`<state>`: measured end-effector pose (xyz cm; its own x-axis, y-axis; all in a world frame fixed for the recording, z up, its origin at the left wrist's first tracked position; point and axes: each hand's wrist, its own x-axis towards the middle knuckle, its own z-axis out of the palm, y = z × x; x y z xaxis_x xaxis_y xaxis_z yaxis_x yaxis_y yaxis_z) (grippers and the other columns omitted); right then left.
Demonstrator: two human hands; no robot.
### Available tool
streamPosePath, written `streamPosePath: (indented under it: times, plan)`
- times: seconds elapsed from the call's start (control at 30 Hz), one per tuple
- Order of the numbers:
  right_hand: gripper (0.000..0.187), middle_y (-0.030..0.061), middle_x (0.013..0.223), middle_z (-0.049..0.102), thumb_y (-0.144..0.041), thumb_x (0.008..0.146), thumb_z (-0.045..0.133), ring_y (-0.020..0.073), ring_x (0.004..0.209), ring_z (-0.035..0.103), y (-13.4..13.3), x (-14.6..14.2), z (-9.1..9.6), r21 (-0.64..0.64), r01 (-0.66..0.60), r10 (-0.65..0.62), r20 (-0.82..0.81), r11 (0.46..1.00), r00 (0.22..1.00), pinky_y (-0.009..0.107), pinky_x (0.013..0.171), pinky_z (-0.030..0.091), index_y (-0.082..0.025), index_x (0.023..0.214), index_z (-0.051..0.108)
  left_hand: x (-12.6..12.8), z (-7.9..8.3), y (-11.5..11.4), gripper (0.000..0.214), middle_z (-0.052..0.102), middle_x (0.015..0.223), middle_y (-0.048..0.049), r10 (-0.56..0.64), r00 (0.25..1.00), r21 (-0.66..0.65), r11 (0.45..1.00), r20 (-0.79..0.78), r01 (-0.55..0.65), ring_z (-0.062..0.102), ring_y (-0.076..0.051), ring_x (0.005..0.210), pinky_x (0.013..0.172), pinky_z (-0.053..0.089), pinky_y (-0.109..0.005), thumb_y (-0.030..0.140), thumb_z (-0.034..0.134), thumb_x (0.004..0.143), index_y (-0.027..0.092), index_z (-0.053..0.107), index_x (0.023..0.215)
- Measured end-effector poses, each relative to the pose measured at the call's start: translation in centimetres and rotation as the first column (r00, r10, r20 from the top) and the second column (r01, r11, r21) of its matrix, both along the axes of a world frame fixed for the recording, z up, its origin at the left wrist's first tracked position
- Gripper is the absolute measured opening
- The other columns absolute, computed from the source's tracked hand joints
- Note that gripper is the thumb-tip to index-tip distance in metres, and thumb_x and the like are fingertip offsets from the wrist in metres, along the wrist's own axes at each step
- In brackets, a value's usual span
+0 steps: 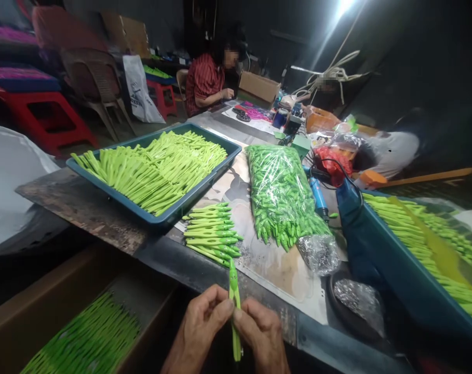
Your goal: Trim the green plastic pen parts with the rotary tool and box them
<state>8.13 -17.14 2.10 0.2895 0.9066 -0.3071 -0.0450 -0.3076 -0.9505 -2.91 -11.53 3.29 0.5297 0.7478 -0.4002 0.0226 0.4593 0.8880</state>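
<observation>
Both my hands are low in the middle of the view, pinched on one upright green pen (234, 291). My left hand (203, 324) grips its shaft from the left and my right hand (261, 330) grips it from the right. Just beyond them, a small row of assembled green pens (211, 232) lies on the table. A blue tray (169, 217) of green pen barrels stands at the left. A clear bag of green pen parts (280, 195) lies in the middle.
A brown box (41, 306) with green pens in it stands below the table at the lower left. Another blue tray (379, 259) of green parts stands at the right. A person in a red striped shirt (204, 78) sits at the far end, near a cardboard box (259, 85).
</observation>
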Motion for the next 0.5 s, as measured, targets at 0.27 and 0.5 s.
streamPosePath:
  times: [0.27, 0.5]
  plan:
    - [0.036, -0.0029, 0.056, 0.038, -0.043, 0.084, 0.039, 0.0100, 0.055, 0.037, 2.1, -0.2, 0.4, 0.017, -0.263, 0.248, 0.279, 0.965, 0.928, 0.023, 0.053, 0.028, -0.017, 0.060, 0.042, -2.4, 0.5, 3.0, 0.025, 0.046, 0.058, 0.0044, 0.092, 0.946, 0.342, 0.939, -0.312, 0.021, 0.044, -0.012, 0.057, 0.057, 0.035, -0.021, 0.040, 0.045, 0.080, 0.021, 0.049, 0.064]
    - [0.025, -0.0028, 0.059, 0.041, -0.033, 0.084, 0.041, 0.0101, 0.056, 0.039, 5.7, 2.9, 2.0, 0.118, -0.200, 0.107, 0.538, 0.973, 0.836, 0.021, 0.053, 0.031, -0.017, 0.065, 0.044, -2.4, -0.3, 7.9, 0.018, 0.063, 0.082, -0.0023, 0.350, 0.853, 0.765, 0.638, -0.386, 0.084, 0.057, -0.017, 0.078, 0.072, 0.038, -0.023, 0.025, 0.041, 0.083, 0.022, 0.058, 0.085]
